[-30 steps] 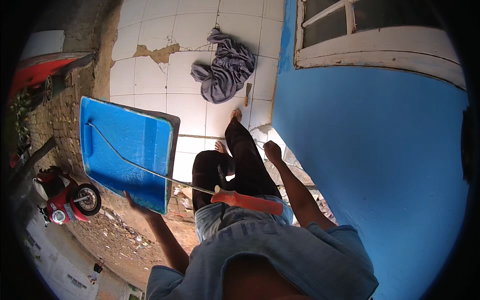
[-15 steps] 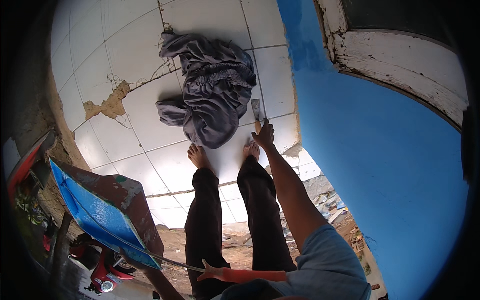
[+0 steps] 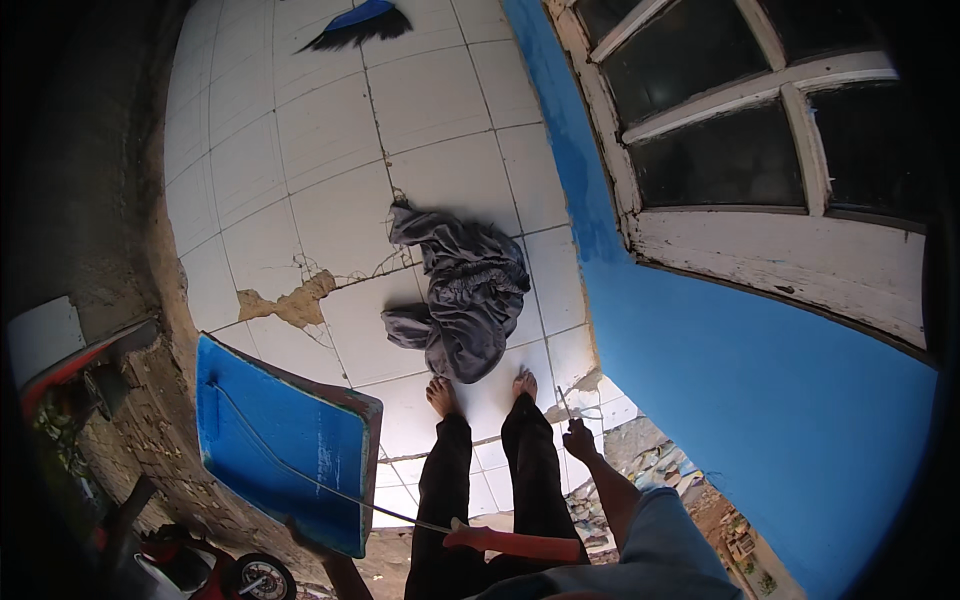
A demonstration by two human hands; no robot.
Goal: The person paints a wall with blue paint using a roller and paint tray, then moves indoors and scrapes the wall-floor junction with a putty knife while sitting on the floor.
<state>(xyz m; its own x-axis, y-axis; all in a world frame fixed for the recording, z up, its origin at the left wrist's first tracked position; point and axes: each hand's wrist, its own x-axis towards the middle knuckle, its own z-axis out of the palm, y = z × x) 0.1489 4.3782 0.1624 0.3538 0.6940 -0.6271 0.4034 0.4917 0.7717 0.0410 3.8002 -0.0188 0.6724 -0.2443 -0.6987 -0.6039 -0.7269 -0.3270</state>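
Note:
My left hand (image 3: 308,538) grips the lower edge of a tray (image 3: 270,430), bright blue inside with a worn reddish-brown outer side. Its fingers are partly hidden behind the tray. Across the tray slants a thin metal rod ending in a red-orange handle (image 3: 515,543) by my waist; neither hand is seen on that handle. In my right hand (image 3: 578,441), closed and held out to the right of my legs, is a scraper (image 3: 563,402), its narrow blade pointing away from me. A crumpled grey cloth garment (image 3: 465,290) with a gathered band lies on the floor ahead of my bare feet.
White floor tiles (image 3: 330,210) are cracked, with a broken patch (image 3: 290,300) at left. A blue broom head (image 3: 360,22) rests far ahead. On the right stand a blue wall (image 3: 740,340) and a white-framed window (image 3: 720,130). Rubble (image 3: 640,460) lies at lower right, a red motorbike (image 3: 215,570) at lower left.
The scraper has come up off the floor into my right hand, which has drawn back toward me. The tray has turned, showing more of its blue inside. My view has shifted farther ahead.

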